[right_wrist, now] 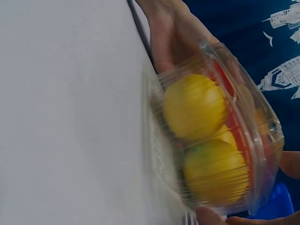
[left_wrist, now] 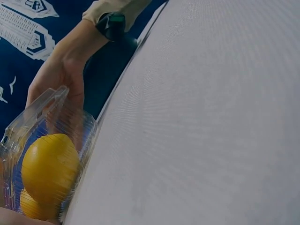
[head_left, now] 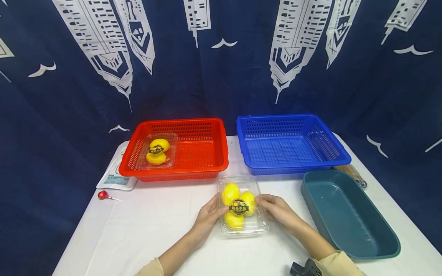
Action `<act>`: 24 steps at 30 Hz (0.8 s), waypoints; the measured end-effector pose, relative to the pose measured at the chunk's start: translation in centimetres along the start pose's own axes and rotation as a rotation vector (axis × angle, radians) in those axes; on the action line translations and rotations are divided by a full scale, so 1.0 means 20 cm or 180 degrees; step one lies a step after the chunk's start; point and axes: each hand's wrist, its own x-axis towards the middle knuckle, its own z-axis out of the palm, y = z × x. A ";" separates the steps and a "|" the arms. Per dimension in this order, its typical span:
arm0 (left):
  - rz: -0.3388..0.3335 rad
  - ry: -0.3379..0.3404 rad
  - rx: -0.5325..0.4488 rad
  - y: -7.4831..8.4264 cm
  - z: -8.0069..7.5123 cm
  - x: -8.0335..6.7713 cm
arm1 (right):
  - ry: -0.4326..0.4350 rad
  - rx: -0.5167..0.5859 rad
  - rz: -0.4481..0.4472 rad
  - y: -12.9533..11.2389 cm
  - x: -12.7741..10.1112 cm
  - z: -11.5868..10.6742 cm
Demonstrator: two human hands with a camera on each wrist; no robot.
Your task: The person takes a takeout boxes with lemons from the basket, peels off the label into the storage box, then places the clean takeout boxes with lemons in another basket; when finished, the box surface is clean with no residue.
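A clear box (head_left: 243, 205) of three yellow fruits (head_left: 238, 203) sits on the white table (head_left: 155, 230), just in front of the gap between the red basket (head_left: 179, 147) and the blue basket (head_left: 290, 142). The left hand (head_left: 207, 216) lies against the box's left side, thumb on the lid by the dark round label (head_left: 238, 207), fingers curled along the wall; the right hand (head_left: 277, 211) meets the box's right side the same way, thumb tip on the lid edge. So both hands clasp the box between them while it rests on the table. The left wrist view shows the right hand (left_wrist: 61, 79) behind the clear wall of the box (left_wrist: 42, 154); the right wrist view shows the left hand (right_wrist: 173, 37) pressed against the box (right_wrist: 215, 136), with the fruits crowded inside. Behind and left of the box, the red basket holds a second clear box (head_left: 157, 151) with two yellow fruits. The blue basket is behind and right of the box. A teal tub (head_left: 348, 214) stands right of the box, well apart. Far left of the box lie a red lollipop (head_left: 103, 196) and, behind it, a white scale (head_left: 115, 180) partly under the red basket.
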 end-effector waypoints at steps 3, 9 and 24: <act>0.0014 -0.0010 0.0002 0.00 0.00 0.00 | 0.0166 -0.0203 -0.0086 -0.03 0.00 -0.01; 0.0062 -0.0020 0.0050 0.00 0.00 -0.01 | 0.0411 -0.0617 -0.0334 -0.10 -0.01 -0.05; 0.0083 -0.0030 0.0048 0.01 0.00 -0.01 | -0.0079 -0.1304 -0.1235 -0.22 0.01 -0.04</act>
